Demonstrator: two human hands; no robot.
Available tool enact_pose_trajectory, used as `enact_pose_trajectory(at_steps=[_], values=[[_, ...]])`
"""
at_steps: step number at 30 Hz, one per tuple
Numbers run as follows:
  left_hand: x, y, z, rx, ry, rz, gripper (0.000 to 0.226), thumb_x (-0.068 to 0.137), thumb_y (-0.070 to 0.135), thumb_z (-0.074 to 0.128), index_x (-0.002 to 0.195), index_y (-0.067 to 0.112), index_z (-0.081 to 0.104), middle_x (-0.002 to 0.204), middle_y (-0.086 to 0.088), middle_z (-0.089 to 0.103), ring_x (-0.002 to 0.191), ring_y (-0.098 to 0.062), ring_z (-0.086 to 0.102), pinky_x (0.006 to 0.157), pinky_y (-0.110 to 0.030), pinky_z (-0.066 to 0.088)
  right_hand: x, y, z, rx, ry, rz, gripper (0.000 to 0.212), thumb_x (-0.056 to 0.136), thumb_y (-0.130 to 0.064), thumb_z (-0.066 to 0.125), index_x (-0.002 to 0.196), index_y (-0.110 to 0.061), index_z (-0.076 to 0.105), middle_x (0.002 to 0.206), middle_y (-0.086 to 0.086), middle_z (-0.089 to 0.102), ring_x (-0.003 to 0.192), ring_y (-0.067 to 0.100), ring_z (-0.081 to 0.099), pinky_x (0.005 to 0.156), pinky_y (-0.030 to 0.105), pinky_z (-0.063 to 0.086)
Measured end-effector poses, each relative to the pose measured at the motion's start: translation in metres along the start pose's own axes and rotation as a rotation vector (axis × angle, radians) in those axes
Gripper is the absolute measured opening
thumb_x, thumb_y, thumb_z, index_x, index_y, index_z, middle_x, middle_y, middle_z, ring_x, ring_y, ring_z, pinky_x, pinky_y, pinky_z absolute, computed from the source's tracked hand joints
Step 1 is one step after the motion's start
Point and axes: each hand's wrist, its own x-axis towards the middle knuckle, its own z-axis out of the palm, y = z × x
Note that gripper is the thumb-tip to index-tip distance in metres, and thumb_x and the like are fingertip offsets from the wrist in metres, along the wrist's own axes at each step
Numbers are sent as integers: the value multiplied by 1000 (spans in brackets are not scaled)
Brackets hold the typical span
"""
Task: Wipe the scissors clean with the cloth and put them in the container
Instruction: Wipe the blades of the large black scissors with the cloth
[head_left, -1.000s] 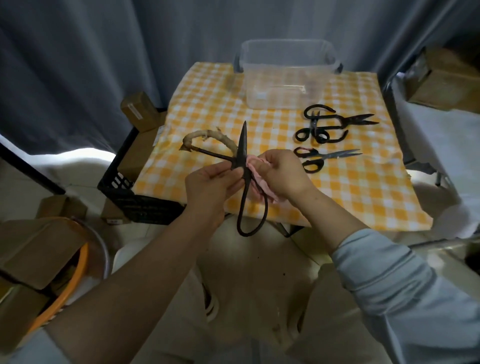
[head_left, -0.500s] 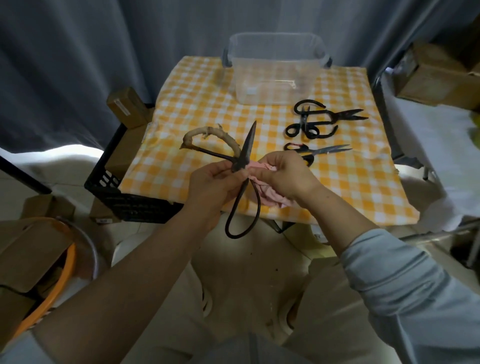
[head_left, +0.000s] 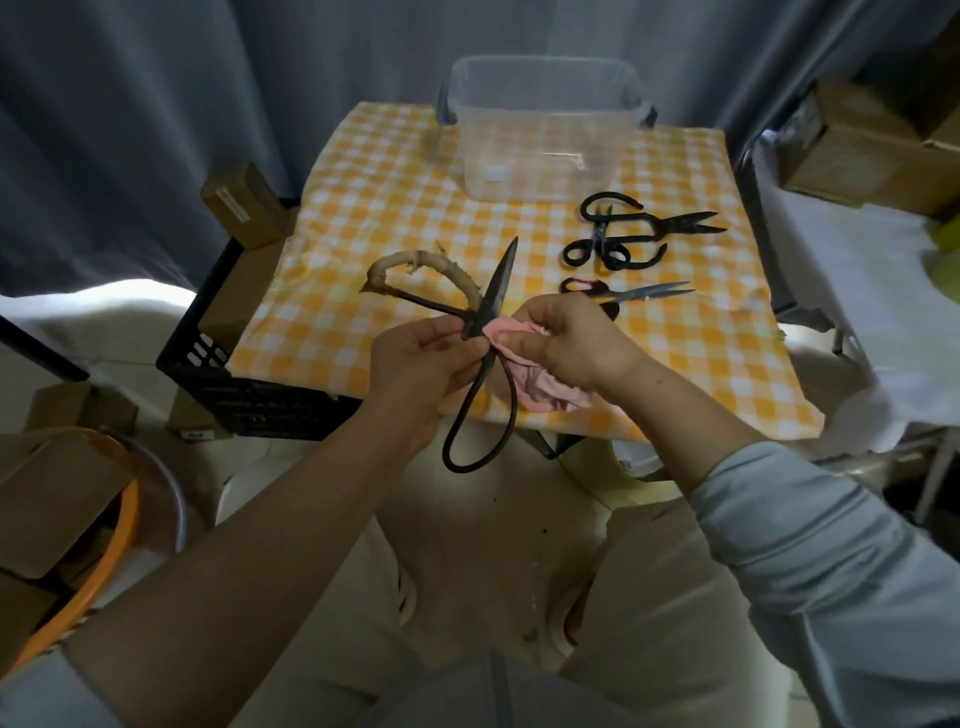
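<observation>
Scissors (head_left: 496, 283) tipped rightward; L hand (head_left: 415, 358) pinches pivot, R hand (head_left: 576, 343) pinches cloth (head_left: 540, 389) at blade base, tip toward container (head_left: 540, 171).

This looks like a makeshift storage or back room. Grey curtains (head_left: 130, 130) hang all round in place of walls, behind a small table (head_left: 374, 208) covered with a yellow-and-white checked tablecloth. Cardboard boxes (head_left: 241, 205) are piled on both sides, some low on the pale floor (head_left: 130, 379) and some on a white-draped surface (head_left: 841, 291) at the right. A black plastic crate (head_left: 249, 389) stands against the table's left edge.
</observation>
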Motion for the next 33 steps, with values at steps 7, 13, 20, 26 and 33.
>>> enact_pose_trajectory(at_steps=[7, 13, 20, 26, 33], values=[[0, 7, -5, -23, -50, 38, 20, 80, -9, 65, 90, 9, 67, 76, -1, 72, 67, -9, 69, 59, -17, 54, -9, 10, -17, 220, -108, 3, 25, 83, 3, 66, 104, -9, 69, 86, -3, 70, 74, 0, 65, 76, 19, 54], [-2, -1, -1, 38, -73, 44, 16, 83, -6, 64, 89, 8, 66, 79, -4, 68, 69, -8, 67, 62, -17, 54, -2, 2, 2, 14, 18, -11, 19, 88, -22, 65, 71, -17, 59, 62, -5, 53, 53, 0, 46, 52, 15, 36], [-1, 1, -6, -16, -57, 42, 17, 82, -8, 63, 89, 7, 65, 71, 2, 70, 66, -8, 67, 59, -17, 54, -8, 14, -14, 206, -130, 4, 28, 84, -1, 66, 111, -5, 68, 99, 3, 71, 87, 8, 66, 83, 22, 53], [-8, -3, -1, 25, -59, 59, 23, 82, -8, 63, 77, 14, 62, 58, 8, 66, 58, -4, 66, 59, -16, 54, -4, 10, 5, 41, 24, 11, 31, 88, -23, 66, 78, 6, 65, 56, 2, 46, 44, 2, 39, 45, 13, 29], [-2, 4, -4, -67, -30, 5, 22, 81, -8, 65, 99, 2, 59, 85, -7, 65, 72, -13, 66, 59, -18, 55, -12, 11, -21, 191, -122, -2, 15, 85, -9, 67, 99, -8, 72, 89, 2, 72, 82, 11, 67, 76, 21, 54]])
